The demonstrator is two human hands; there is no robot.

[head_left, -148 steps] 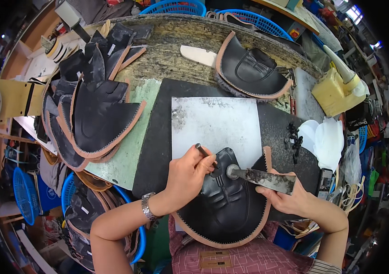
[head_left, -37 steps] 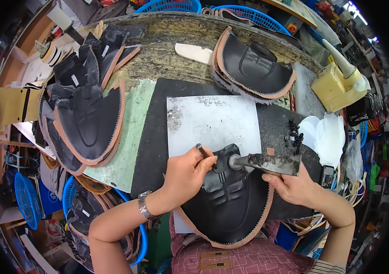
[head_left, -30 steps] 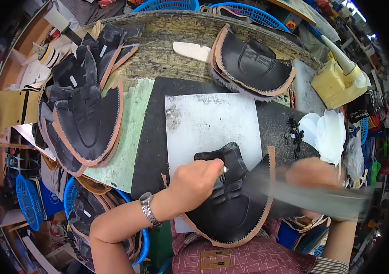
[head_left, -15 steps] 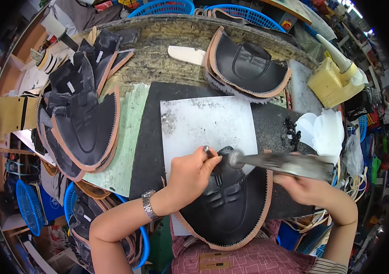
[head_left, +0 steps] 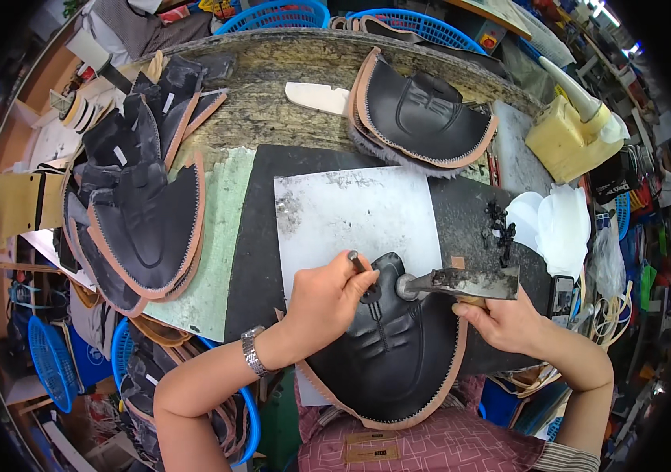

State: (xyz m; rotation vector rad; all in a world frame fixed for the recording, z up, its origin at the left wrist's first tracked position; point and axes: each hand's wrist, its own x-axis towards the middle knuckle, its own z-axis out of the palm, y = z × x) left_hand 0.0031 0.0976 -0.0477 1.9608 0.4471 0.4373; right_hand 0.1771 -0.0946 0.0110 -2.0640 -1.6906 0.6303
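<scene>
A black leather shoe upper (head_left: 410, 370) with a zigzag-cut tan edge lies nearest me, partly over a white sheet (head_left: 355, 216). My left hand (head_left: 321, 297) pinches a slim metal punch (head_left: 354, 258), tilted over the tongue end of the upper; the fingers hide part of it. My right hand (head_left: 512, 324) is closed around the handle of a hammer (head_left: 473, 282), whose worn metal head is just right of the punch and apart from it. Dark cord-like lines run down the upper's middle below my left fingers.
Stacked black uppers (head_left: 142, 228) lie at left on a green sheet (head_left: 225, 236). Another upper (head_left: 430, 118) sits at the far side beside a white blade-shaped piece (head_left: 317, 96). At right are black bits (head_left: 499, 228), white rounded pieces (head_left: 560, 224) and a yellow container (head_left: 575, 138).
The hammer, blurred before, shows sharply now, its head turned and appearing lower and smaller. My right hand has shifted slightly, while my left hand stays nearly in place with the punch.
</scene>
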